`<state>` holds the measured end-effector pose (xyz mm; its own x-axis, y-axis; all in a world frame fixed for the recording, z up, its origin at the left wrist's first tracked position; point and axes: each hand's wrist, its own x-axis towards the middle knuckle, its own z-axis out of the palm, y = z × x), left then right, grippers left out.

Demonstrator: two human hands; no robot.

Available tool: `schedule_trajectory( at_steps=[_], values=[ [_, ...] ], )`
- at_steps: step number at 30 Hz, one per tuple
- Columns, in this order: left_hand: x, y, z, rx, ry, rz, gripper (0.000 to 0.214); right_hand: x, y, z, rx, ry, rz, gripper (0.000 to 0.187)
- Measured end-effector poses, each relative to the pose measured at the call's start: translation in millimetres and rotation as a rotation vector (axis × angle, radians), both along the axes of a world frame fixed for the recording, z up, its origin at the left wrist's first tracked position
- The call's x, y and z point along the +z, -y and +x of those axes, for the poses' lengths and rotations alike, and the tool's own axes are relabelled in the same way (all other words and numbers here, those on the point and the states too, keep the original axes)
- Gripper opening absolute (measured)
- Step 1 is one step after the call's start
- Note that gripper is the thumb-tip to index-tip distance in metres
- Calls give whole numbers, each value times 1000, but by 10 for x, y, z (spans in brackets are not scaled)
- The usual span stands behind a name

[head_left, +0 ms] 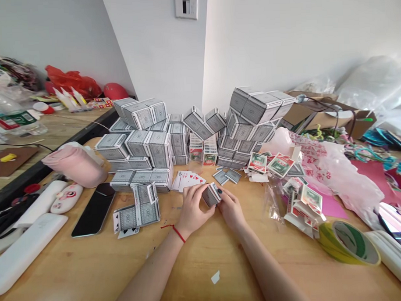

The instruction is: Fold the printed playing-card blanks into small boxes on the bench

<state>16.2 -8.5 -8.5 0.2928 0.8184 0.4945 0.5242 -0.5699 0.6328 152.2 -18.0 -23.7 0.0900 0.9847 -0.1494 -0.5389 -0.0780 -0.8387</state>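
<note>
My left hand (193, 208) and my right hand (231, 207) meet at the middle of the wooden table (191, 273), both closed around a small grey patterned deck of cards (211, 195) held tilted between them. A red string circles my left wrist. Just behind the hands lies a fan of face-up red cards (187, 180). A folded block of grey card backs (138, 210) lies to the left. Stacked grey card blocks (144, 143) form a wall behind.
A black phone (94, 210), a pink roll (76, 166) and white cases (26, 244) lie at left. Green-red card boxes (280, 165), pink plastic bags (332, 168) and a yellow-green tape roll (348, 244) sit at right. A paper scrap (215, 277) lies near my arms.
</note>
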Motion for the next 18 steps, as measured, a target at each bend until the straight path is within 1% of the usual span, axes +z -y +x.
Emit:
schedule_trajectory(
  at_steps=[3, 6, 11, 18],
  values=[
    [-27, -2, 6, -46, 44, -14, 54, -14, 7, -1, 21, 12, -3, 32],
    [-66, -12, 2, -78, 77, -73, 54, -24, 5, 17, 34, 3, -12, 32],
    [-101, -15, -12, -83, 87, -159, 54, -57, 2, 42, 3, 36, -35, 34],
    [-126, -4, -1, -78, 96, -196, 55, -27, 24, 17, 18, 140, 42, 30]
  ],
)
